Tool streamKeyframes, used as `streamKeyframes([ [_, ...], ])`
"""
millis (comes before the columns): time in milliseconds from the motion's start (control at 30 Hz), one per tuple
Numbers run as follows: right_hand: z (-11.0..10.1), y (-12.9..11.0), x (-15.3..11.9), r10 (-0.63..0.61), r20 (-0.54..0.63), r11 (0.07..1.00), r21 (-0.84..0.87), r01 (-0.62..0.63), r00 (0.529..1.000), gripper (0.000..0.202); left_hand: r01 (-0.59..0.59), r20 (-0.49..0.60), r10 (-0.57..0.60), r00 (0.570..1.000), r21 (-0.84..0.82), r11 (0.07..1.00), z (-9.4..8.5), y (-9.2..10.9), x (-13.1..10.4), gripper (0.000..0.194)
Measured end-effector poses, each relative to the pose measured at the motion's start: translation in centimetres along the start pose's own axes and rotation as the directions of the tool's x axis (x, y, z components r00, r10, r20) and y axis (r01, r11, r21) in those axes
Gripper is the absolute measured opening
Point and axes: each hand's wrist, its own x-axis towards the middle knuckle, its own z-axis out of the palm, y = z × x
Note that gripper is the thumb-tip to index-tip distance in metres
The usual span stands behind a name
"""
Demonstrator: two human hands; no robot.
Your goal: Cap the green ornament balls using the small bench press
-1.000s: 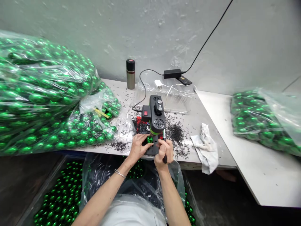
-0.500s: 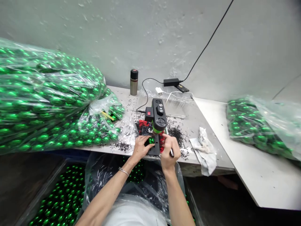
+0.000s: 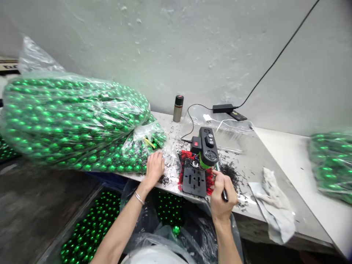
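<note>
A: Where are the green baubles (image 3: 92, 158)?
B: In the clear bag (image 3: 145, 131) on the counter (image 3: 257, 156), beside my left hand (image 3: 154, 169); can't tell what its fingers (image 3: 157, 157) hold. Right hand (image 3: 224, 192) closed round a black-handled tool (image 3: 225, 195).
A: Handling?
B: I'd guess light, slick, fragile; cup the middle.

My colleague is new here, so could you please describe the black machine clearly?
Start at the big bag of green balls on the left. To its right, just beyond the right hand, stands the black machine. Unlike the flat black box behind it, it has a red switch and a green band.
</note>
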Motion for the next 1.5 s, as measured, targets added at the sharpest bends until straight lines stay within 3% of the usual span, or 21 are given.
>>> streamKeyframes([
  [67,0.0,0.0,-0.1,0.008,0.002,1.000,0.002,-0.008,1.000,0.027,-0.015,0.209,-0.021,0.978,0.169,0.986,-0.8,-1.0,2.2,0.028],
  [133,0.0,0.1,-0.2,0.026,0.009,1.000,0.004,-0.026,1.000,0.027,-0.059,0.324,-0.016,0.946,0.220,0.974,-1.1,-1.5,3.5,0.021],
  [267,0.0,0.3,-0.5,0.053,0.018,0.999,0.004,-0.053,0.998,0.029,-0.075,0.413,-0.024,0.911,0.222,0.972,-0.9,-1.5,4.4,0.007],
  [333,0.0,0.4,-0.5,0.043,0.020,0.999,0.004,-0.043,0.999,0.029,-0.060,0.451,-0.052,0.891,0.229,0.971,-0.8,-1.4,4.7,0.011],
  [500,0.1,0.5,-0.6,0.024,0.022,1.000,-0.009,-0.024,0.999,0.028,-0.019,0.487,-0.104,0.867,0.240,0.970,-1.1,-1.4,4.9,0.037],
  [667,0.1,0.3,-0.6,0.029,0.019,1.000,0.001,-0.029,0.999,0.027,-0.028,0.516,-0.087,0.852,0.211,0.977,-1.9,-1.2,4.5,0.015],
  [733,0.0,0.2,-0.5,0.021,0.019,1.000,0.005,-0.021,1.000,0.026,-0.047,0.509,-0.053,0.859,0.183,0.982,-2.3,-1.2,4.2,0.024],
  [800,0.0,0.1,-0.5,0.013,0.020,1.000,0.005,-0.013,1.000,0.026,-0.038,0.465,-0.011,0.885,0.097,0.995,-2.5,-1.1,4.0,0.035],
  [867,0.0,0.1,-0.5,0.009,0.022,1.000,0.005,-0.009,1.000,0.026,0.068,0.395,-0.001,0.919,-0.155,0.986,-2.4,-0.9,3.9,0.042],
  [900,0.0,0.1,-0.5,0.010,0.022,1.000,0.005,-0.010,1.000,0.026,0.154,0.370,-0.018,0.929,-0.342,0.927,-2.1,-0.8,3.8,0.045],
  [933,0.1,0.2,-0.5,0.012,0.021,1.000,0.007,-0.012,1.000,0.026,0.249,0.364,-0.047,0.930,-0.533,0.808,-1.8,-0.7,3.6,0.046],
  [1000,0.1,0.2,-0.5,0.013,0.016,1.000,0.006,-0.013,1.000,0.027,0.418,0.425,-0.095,0.900,-0.783,0.461,-0.8,-0.2,3.2,0.045],
  [1067,0.1,0.3,-0.6,0.003,0.014,1.000,-0.003,-0.003,1.000,0.026,0.520,0.508,-0.108,0.854,-0.842,0.147,0.4,0.5,2.5,0.037],
  [1100,0.1,0.3,-0.6,-0.004,0.016,1.000,-0.007,0.004,1.000,0.026,0.547,0.541,-0.108,0.834,-0.836,0.040,1.0,1.0,2.1,0.032],
  [1167,0.1,0.3,-0.6,-0.014,0.024,1.000,-0.013,0.015,1.000,0.026,0.577,0.580,-0.099,0.808,-0.814,-0.064,2.2,2.0,1.2,0.025],
  [1267,0.1,0.3,-0.5,-0.029,0.031,0.999,-0.022,0.030,0.999,0.026,0.596,0.594,-0.079,0.800,-0.803,-0.004,3.8,3.7,0.0,0.028],
  [1367,0.1,0.4,-0.5,-0.049,0.032,0.998,-0.039,0.050,0.998,0.025,0.520,0.534,-0.011,0.845,-0.818,0.247,4.7,5.3,-0.9,0.041],
  [1500,0.1,0.6,-0.6,-0.060,0.041,0.998,-0.035,0.061,0.997,0.025,0.199,0.364,0.152,0.919,-0.759,0.620,4.9,6.7,-1.4,0.041],
])
